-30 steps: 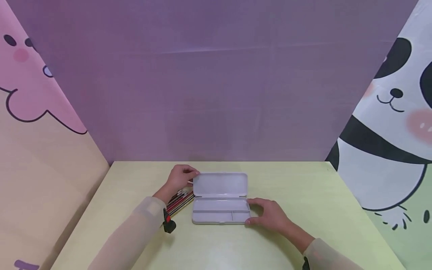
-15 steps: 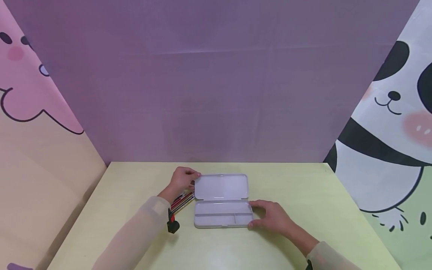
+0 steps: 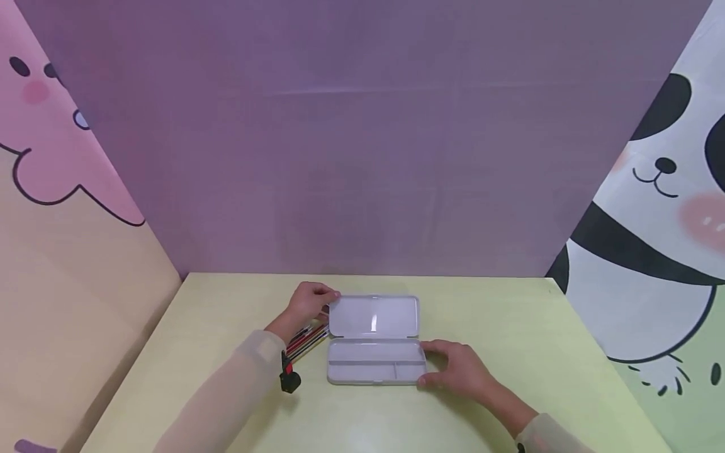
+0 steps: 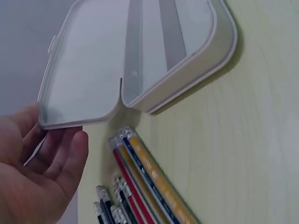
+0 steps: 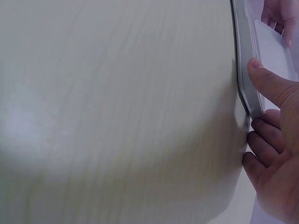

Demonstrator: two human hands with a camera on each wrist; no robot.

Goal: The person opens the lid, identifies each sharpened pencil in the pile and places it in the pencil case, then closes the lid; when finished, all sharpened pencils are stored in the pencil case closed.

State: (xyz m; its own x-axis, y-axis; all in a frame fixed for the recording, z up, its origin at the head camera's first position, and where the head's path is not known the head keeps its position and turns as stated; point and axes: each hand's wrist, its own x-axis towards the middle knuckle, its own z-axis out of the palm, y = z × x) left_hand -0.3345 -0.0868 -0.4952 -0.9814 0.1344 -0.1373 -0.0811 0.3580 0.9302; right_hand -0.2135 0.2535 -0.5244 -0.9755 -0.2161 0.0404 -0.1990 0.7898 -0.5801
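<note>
A white plastic pencil case (image 3: 362,371) lies opened out on the table, its lid (image 3: 368,318) folded back on the far side. Low dividers split its base into compartments, and nothing lies in them. My left hand (image 3: 308,302) pinches the lid's far left corner, thumb at the edge and fingers behind, as the left wrist view shows. At the right end of the base, my right hand (image 3: 457,368) grips the case between thumb and fingers. Several pencils (image 4: 149,182) with silvery ends lie in a bundle left of the case, partly hidden in the head view by the left wrist.
The pale wood-grain table (image 3: 498,327) ends at a purple backdrop (image 3: 362,157). Cartoon-printed panels (image 3: 640,251) flank it on both sides. A small black device (image 3: 291,381) hangs from the left wrist.
Both hands keep their hold on the case. A bright reflection now shows on the lid, which seems slightly tilted. The whole head view has shifted a little.
</note>
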